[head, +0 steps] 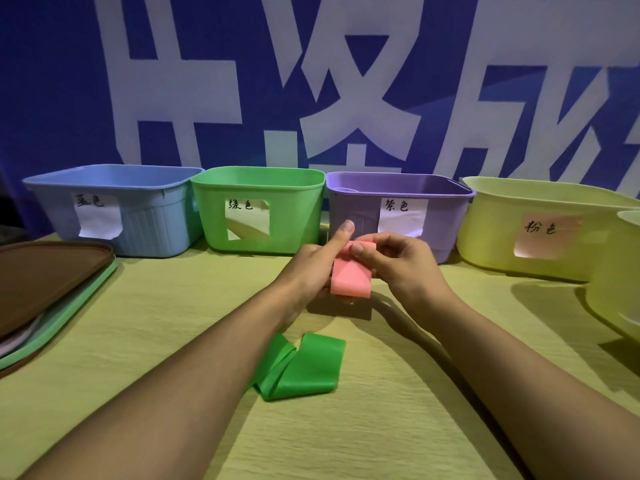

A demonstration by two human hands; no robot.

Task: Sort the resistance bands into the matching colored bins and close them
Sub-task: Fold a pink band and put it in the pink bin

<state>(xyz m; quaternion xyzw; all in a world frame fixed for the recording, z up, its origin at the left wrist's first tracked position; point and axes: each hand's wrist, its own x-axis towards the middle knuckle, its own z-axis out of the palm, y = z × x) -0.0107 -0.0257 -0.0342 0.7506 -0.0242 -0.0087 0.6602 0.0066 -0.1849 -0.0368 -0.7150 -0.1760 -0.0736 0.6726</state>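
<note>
Both hands hold a folded pink band [351, 277] above the table [398, 393], the left hand [313, 268] gripping it from behind with thumb raised, the right hand [398, 263] pinching its top edge. The sorting step appears under way: the band likely belongs in the yellow bin [540, 230] labelled pink, at right. A green band [304, 367] lies nearer on the table, with the green bin [258, 209] open behind.

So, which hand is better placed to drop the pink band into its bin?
The right hand, probably. Both hands hold the pink band, but the bin with the pink label stands to the right, nearer that hand; the left hand would have to cross over.
</note>
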